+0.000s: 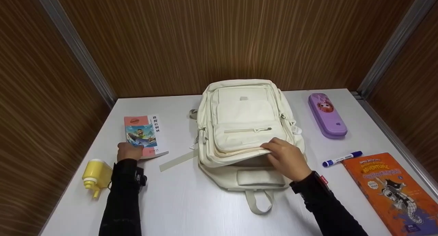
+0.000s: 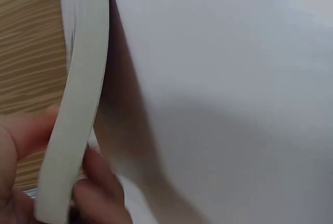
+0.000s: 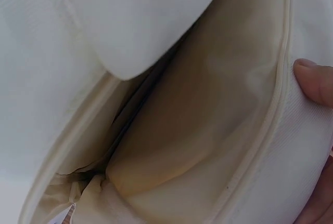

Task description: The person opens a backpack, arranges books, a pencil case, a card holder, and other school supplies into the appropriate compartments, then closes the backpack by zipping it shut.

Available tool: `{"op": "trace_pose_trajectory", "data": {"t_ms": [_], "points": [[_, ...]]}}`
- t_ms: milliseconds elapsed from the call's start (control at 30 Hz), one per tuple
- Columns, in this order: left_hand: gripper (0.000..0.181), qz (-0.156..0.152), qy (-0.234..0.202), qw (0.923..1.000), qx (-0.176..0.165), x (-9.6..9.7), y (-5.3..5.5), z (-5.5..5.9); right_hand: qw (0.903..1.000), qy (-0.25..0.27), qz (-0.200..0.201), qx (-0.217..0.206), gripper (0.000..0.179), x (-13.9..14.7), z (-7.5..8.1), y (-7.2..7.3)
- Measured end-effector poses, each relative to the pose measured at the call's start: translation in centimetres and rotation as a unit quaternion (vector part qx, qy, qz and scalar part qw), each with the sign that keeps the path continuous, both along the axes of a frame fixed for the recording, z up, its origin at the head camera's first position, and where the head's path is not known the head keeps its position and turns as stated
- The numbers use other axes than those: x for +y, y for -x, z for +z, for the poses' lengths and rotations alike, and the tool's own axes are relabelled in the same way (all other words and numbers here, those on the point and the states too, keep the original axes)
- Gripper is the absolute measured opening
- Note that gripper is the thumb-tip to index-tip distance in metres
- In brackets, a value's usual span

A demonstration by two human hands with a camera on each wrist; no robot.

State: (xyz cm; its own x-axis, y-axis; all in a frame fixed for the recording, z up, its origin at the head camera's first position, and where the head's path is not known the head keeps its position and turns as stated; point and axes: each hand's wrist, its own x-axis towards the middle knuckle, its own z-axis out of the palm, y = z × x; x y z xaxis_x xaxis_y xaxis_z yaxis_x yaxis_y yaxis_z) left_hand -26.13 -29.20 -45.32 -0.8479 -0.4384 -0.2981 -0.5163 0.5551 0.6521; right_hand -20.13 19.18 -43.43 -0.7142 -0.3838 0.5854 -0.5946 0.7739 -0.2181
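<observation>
At the left, my left hand (image 1: 129, 151) grips the near edge of a pink-and-white paperback book (image 1: 141, 135). In the left wrist view the thick page edge of the book (image 2: 86, 94) runs between thumb and fingers, slightly bent and tilted up from the white surface. My right hand (image 1: 288, 159) pinches the raised front edge of a cream backpack (image 1: 244, 112), which lies with its carry handle towards me. Through the right wrist view the unzipped main compartment (image 3: 208, 104) gapes, with its beige lining showing and the thumb (image 3: 316, 82) on the outer fabric.
A yellow bottle-like object (image 1: 97, 174) stands beside the left forearm. On the right of the white table (image 1: 205, 212) lie a purple pencil case (image 1: 328, 118), a blue-and-white marker (image 1: 342, 159) and an orange book (image 1: 393, 188). Wood-grain panels (image 1: 232, 37) enclose the table's back and sides.
</observation>
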Motion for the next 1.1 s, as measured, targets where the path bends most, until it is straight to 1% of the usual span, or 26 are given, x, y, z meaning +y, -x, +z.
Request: {"op": "trace_pose_trajectory", "data": {"t_ms": [133, 200, 300, 400, 667, 833, 900, 1033, 1100], "points": [[0.068, 0.003, -0.074, 0.9969, 0.029, 0.2, -0.4, 0.2, 0.9999, -0.010, -0.003, -0.003, 0.027, 0.0, 0.3, 0.2], [0.067, 0.004, -0.092, 0.9949, 0.042, 0.3, -0.6, 0.4, 0.9999, -0.009, -0.001, -0.007, 0.026, 0.0, 0.6, 0.3], [0.063, -0.007, -0.102, 0.9929, 0.061, 0.8, -1.0, 1.0, 0.9999, -0.007, 0.001, -0.013, 0.025, -0.1, 0.9, 0.5], [0.058, -0.027, -0.104, 0.9907, 0.083, 1.5, -1.6, 1.4, 0.9999, -0.003, 0.001, -0.017, 0.024, -0.1, 1.1, 0.6], [0.044, -0.063, -0.119, 0.9804, 0.144, 3.8, -3.6, 1.9, 0.9998, 0.013, 0.002, -0.018, 0.022, -0.2, 1.9, 1.1], [0.040, -0.083, -0.121, 0.9737, 0.174, 5.6, -5.0, 2.9, 0.9997, 0.021, -0.003, -0.011, 0.021, -0.5, 2.4, 1.4], [0.039, -0.087, -0.131, 0.9701, 0.185, 6.3, -5.6, 3.5, 0.9997, 0.026, -0.004, -0.005, 0.021, -0.6, 2.6, 1.5], [0.038, -0.095, -0.150, 0.9639, 0.199, 7.1, -6.9, 4.4, 0.9993, 0.037, -0.011, 0.002, 0.022, -0.9, 3.2, 1.8], [0.037, -0.096, -0.153, 0.9630, 0.200, 7.3, -7.4, 4.7, 0.9988, 0.045, -0.019, -0.005, 0.022, -0.9, 3.5, 2.0]]}}
